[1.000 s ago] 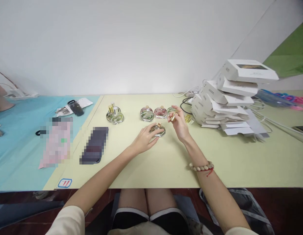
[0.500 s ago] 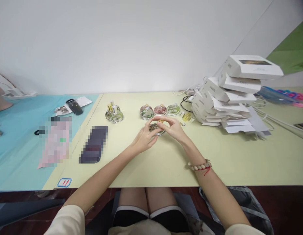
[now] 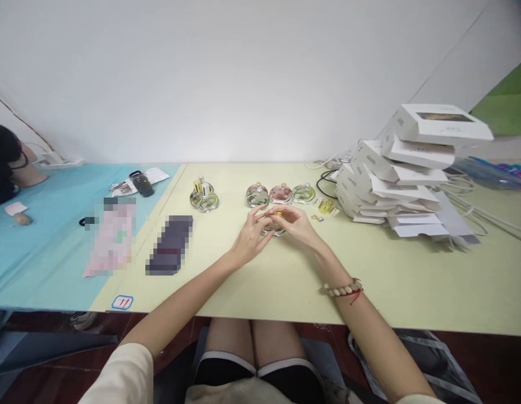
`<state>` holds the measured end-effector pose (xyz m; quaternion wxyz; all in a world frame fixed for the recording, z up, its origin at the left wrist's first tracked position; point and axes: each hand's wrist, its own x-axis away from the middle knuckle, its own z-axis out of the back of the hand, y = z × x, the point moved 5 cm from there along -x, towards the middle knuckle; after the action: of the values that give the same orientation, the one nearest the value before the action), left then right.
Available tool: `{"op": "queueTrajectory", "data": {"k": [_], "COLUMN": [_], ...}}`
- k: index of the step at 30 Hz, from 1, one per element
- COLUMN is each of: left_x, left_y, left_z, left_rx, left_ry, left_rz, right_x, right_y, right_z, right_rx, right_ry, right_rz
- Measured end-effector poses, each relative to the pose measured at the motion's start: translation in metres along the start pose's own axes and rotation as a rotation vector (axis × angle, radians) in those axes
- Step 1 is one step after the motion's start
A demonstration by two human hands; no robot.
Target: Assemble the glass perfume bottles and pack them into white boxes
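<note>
1. While the left hand [image 3: 248, 235] curves round the left side of a glass bottle [image 3: 273, 228], the right hand [image 3: 301, 225] comes in from the other side, thumb and forefinger pinching a gold piece [image 3: 279, 214] at the bottle's top; fingertips of both hands nearly meet above it, contact between them hard to tell.
2. Bottle sits on the yellow worktop [image 3: 369, 275], roughly midway between near and far edges; partly hidden by fingers, so cannot tell whether tilted.
3. Towards the far edge, behind the hands, a red bottle [image 3: 280, 194] between a green bottle [image 3: 257, 200] and a pale green bottle [image 3: 303, 193]; another reddish bottle just behind the green one.
4. Right of that row, small yellow caps [image 3: 326, 206]; tiny metallic pieces [image 3: 317, 218] nearer the right hand.
5. Towards the worktop's far left corner, a cluster of bottles [image 3: 208, 202]; gold and silver caps upright among them.
6. Right of the caps, a leaning stack of white boxes [image 3: 411, 179], near the far edge.
7. Near left corner: numbered label [image 3: 123, 302]; beyond it, a dark blurred slab [image 3: 170, 245].
</note>
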<state>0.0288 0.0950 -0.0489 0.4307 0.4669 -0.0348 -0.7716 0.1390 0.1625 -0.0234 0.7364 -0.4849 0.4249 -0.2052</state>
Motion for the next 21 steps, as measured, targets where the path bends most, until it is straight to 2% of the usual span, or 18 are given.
{"op": "queueTrajectory", "data": {"k": [3,5,8,12,16,18,21], "left_x": [0.002,0.001,0.000,0.001,0.005,0.010,0.016], "left_y": [-0.011,-0.016,-0.022,-0.038,-0.054,-0.061,-0.066], "left_z": [-0.001,-0.004,0.000,0.032,0.078,0.096,0.110], "left_rx": [0.169,0.257,0.169,-0.175,-0.529,-0.600,-0.620], "left_ry": [0.100,0.062,-0.011,0.032,0.158,0.213,0.275], "left_rz": [0.137,0.208,0.322,0.486,0.590,0.670,0.787], "right_x": [0.003,0.003,0.001,0.000,0.003,0.005,0.005], "right_y": [0.001,0.004,0.015,0.034,0.041,0.041,0.044], "right_z": [-0.009,-0.013,-0.004,0.024,0.044,0.043,0.028], "right_rx": [-0.038,-0.060,-0.052,-0.021,0.142,0.237,0.370], "right_ry": [-0.081,-0.095,0.059,0.311,0.449,0.457,0.346], "right_rz": [-0.018,-0.045,-0.058,-0.176,-0.223,-0.186,-0.134]}}
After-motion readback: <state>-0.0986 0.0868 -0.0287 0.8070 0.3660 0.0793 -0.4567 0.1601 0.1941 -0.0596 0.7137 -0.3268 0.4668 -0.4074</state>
